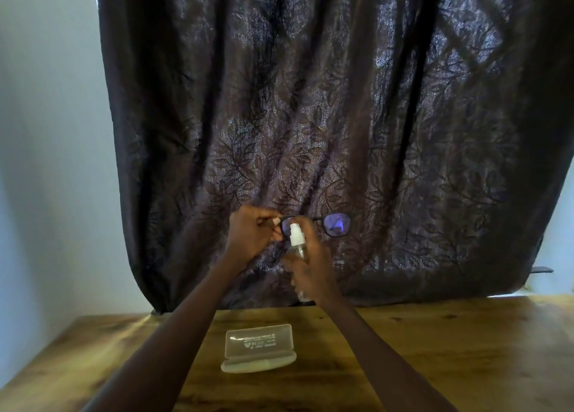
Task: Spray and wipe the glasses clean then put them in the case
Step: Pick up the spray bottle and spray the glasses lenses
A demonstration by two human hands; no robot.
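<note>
Dark-framed glasses [337,223] are held up in the air in front of the curtain, lenses facing me. My left hand [251,233] pinches their left end, and its fingers hide that corner. My right hand [310,270] grips a small clear spray bottle [296,241] with a white pump top, raised just in front of the left lens, which it partly covers. A translucent white glasses case [259,346] stands open on the wooden table below my arms, lid upright with printed lettering.
A dark leaf-patterned curtain [310,116] hangs behind the table and fills most of the view. A pale wall [46,163] is on the left. The wooden table [450,349] stretches wide around the case.
</note>
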